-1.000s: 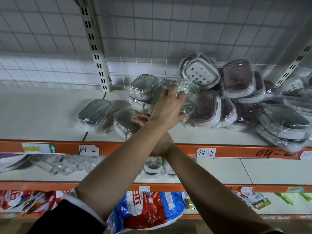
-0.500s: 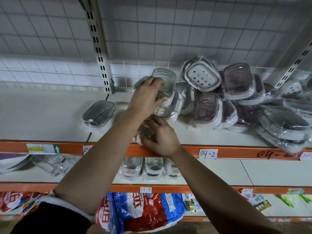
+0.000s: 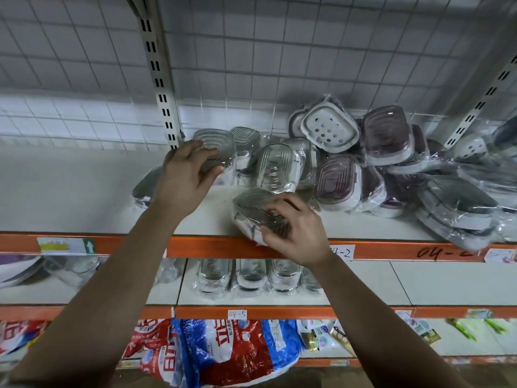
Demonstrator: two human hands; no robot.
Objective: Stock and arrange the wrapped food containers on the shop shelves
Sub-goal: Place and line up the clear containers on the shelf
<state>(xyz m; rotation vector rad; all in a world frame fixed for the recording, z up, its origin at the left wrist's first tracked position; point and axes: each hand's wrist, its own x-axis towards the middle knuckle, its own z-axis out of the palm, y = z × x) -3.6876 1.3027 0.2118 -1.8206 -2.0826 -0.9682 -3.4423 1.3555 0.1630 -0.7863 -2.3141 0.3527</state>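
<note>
Wrapped containers lie on the top shelf [image 3: 84, 197]. My left hand [image 3: 186, 175] holds a grey-lidded container [image 3: 216, 145] at the back beside the slotted upright, fingers on its lid and thumb at its near edge. My right hand [image 3: 295, 229] grips another grey-lidded container [image 3: 253, 208] at the shelf's front edge, tilted and overhanging the orange rail. Between them a clear-lidded container [image 3: 275, 168] leans on its side. One more grey container [image 3: 145, 189] shows partly behind my left wrist.
A heap of purple-lidded containers [image 3: 338, 183] and a white perforated one [image 3: 330, 130] fills the right of the shelf. Wire mesh backs it. The slotted upright [image 3: 158, 79] stands at left. Clear containers [image 3: 249, 275] line the shelf below, with detergent bags [image 3: 223, 351] under them.
My arms have uncrossed. The left hand carried its container left and back, down beside the upright. The right hand moved right with its container to the front edge.
</note>
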